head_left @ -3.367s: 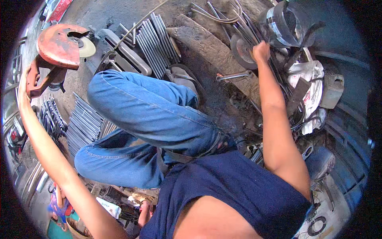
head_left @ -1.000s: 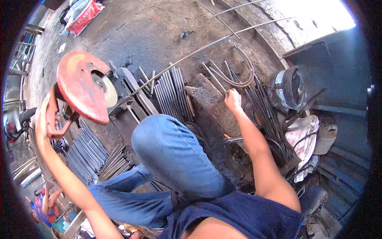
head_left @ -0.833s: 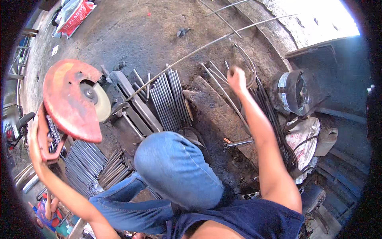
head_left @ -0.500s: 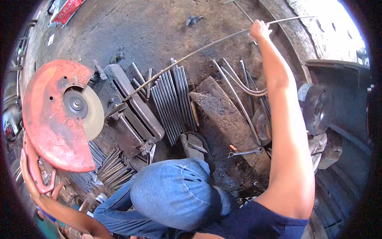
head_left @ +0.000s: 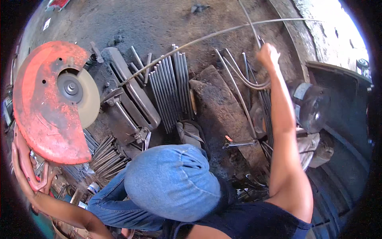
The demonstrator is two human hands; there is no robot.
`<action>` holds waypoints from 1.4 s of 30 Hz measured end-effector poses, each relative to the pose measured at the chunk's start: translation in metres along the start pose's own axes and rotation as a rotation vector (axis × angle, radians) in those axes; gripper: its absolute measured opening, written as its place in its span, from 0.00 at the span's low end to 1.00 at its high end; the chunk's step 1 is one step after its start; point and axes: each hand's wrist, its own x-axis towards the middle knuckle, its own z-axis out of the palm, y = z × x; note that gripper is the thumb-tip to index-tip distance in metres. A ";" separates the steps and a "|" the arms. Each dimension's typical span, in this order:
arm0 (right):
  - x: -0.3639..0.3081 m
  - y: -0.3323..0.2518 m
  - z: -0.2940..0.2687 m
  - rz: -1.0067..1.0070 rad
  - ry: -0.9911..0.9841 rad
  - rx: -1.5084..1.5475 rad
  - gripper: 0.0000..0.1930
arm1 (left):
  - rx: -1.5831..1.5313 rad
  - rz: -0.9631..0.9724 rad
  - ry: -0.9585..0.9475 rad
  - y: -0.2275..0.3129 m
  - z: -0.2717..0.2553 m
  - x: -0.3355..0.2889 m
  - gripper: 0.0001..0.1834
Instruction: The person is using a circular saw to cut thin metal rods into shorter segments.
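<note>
Stained, sooty floor (head_left: 151,24) fills the top of the frame. At lower left, the left hand (head_left: 18,167) is wrapped around the handle of a red saw (head_left: 47,131). From the clamp (head_left: 139,89) at centre left, 1 long rod (head_left: 199,41) runs to upper right, crossing 1 short rod (head_left: 246,12). At its lower end the right hand (head_left: 268,55) is curled; I cannot tell whether it pinches it. Likely step: reaching for the short rod; moving it calls for a sure grip.
</note>
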 end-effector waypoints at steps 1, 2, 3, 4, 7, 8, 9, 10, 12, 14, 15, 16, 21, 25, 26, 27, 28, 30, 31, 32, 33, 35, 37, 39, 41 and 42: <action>-0.034 0.003 0.004 0.054 0.045 -0.039 0.11 | 0.023 0.032 -0.002 -0.002 0.004 0.003 0.44; -0.068 0.011 0.002 0.057 -0.019 -0.022 0.12 | 0.047 0.069 -0.001 -0.004 0.007 0.006 0.45; -0.104 0.016 0.004 0.117 -0.003 0.013 0.11 | 0.067 0.101 0.000 -0.005 0.009 0.008 0.45; -0.139 0.022 0.004 0.143 -0.039 0.082 0.10 | 0.084 0.134 0.003 -0.006 0.011 0.009 0.46; -0.238 0.028 0.013 0.205 -0.014 0.170 0.08 | 0.133 0.227 0.017 -0.010 0.016 0.018 0.47; -0.260 0.034 0.017 0.242 -0.097 0.229 0.09 | 0.135 0.250 0.018 -0.010 0.016 0.021 0.47; -0.281 0.038 0.022 0.293 -0.111 0.214 0.10 | 0.144 0.277 0.023 -0.012 0.018 0.024 0.48; -0.299 0.043 0.029 0.337 -0.116 0.177 0.10 | 0.151 0.297 0.025 -0.012 0.018 0.026 0.48; -0.316 0.054 0.043 0.394 -0.047 0.224 0.10 | 0.135 0.314 0.027 -0.014 0.020 0.032 0.49; -0.307 0.062 0.059 0.260 0.188 0.488 0.11 | 0.102 0.299 0.027 -0.013 0.021 0.037 0.45; -0.295 0.065 0.066 0.227 0.190 0.577 0.12 | 0.058 0.264 0.023 -0.012 0.021 0.041 0.43; -0.280 0.067 0.071 0.191 0.193 0.662 0.12 | 0.000 0.209 0.020 -0.011 0.022 0.045 0.41; -0.222 0.065 0.086 0.097 0.210 0.695 0.13 | -0.381 -0.169 0.017 0.001 0.024 0.063 0.35; -0.217 0.067 0.098 -0.033 -0.091 0.497 0.13 | -0.567 -0.372 0.023 0.013 0.023 0.070 0.33; -0.218 0.068 0.101 -0.059 -0.096 0.418 0.13 | -0.595 -0.408 0.034 0.016 0.023 0.071 0.33; -0.221 0.067 0.106 -0.050 -0.029 0.414 0.14 | -0.614 -0.433 0.039 0.019 0.023 0.072 0.33; -0.219 0.068 0.108 -0.069 -0.016 0.426 0.14 | -0.639 -0.464 0.047 0.022 0.023 0.071 0.34; -0.221 0.067 0.113 -0.002 0.020 0.202 0.12 | -0.608 -0.430 0.025 0.025 0.023 0.070 0.34; -0.218 0.067 0.113 -0.020 0.048 0.208 0.12 | -0.582 -0.409 0.030 0.026 0.024 0.070 0.34; -0.214 0.067 0.111 -0.054 -0.034 0.254 0.12 | -0.544 -0.402 0.050 0.026 0.024 0.069 0.34; -0.209 0.068 0.109 -0.087 -0.119 0.298 0.12 | -0.547 -0.393 0.102 0.025 0.025 0.069 0.35; -0.205 0.068 0.106 -0.167 -0.215 0.366 0.13 | -0.561 -0.408 0.084 0.022 0.026 0.070 0.35; -0.203 0.064 0.106 -0.193 -0.214 0.416 0.14 | -0.428 -0.288 0.070 0.017 0.025 0.070 0.35; -0.204 0.059 0.107 -0.213 -0.169 0.503 0.14 | -0.478 -0.299 0.046 0.013 0.022 0.072 0.33; -0.205 0.054 0.107 -0.188 -0.216 0.545 0.14 | -0.534 -0.356 0.009 0.010 0.019 0.076 0.32; -0.205 0.053 0.107 -0.144 -0.268 0.562 0.15 | -0.573 -0.364 0.016 0.009 0.019 0.077 0.31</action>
